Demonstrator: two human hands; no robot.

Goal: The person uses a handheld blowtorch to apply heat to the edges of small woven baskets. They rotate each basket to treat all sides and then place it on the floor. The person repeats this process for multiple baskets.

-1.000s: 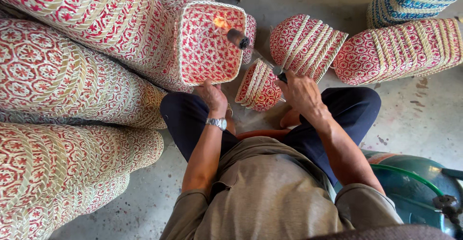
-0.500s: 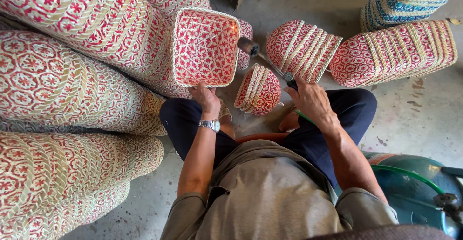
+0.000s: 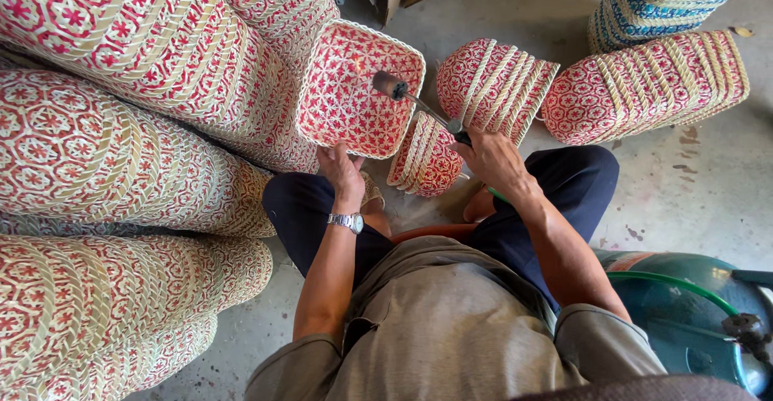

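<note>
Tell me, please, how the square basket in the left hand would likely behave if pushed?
The basket looks light: the left hand alone props it by one edge. Its open weave suggests stiffness with slight flex. Tilted on that edge, it would probably tip over, not roll.

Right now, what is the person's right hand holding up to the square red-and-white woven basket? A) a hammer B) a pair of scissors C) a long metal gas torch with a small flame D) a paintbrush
C: the right hand grips a long metal gas torch whose tip shows a small flame against the square red-and-white woven basket, which the left hand steadies.
</note>
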